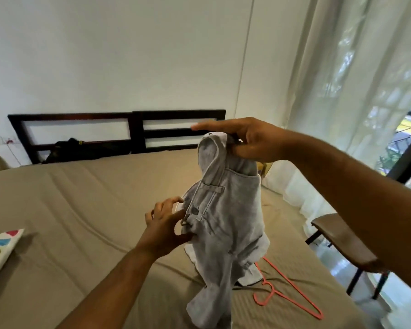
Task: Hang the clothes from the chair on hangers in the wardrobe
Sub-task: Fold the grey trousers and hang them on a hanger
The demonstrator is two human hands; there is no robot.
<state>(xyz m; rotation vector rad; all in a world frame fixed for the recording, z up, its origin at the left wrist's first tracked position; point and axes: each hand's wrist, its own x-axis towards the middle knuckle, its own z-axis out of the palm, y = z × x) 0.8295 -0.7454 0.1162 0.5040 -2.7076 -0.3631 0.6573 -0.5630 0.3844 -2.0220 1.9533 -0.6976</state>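
no writing, brand, number or sign can be read anywhere. the metal button [195,211] on the grey jeans [225,222] is too blurred to show any stamp, and the white board [0,250] at the left edge carries only coloured patches, not letters.
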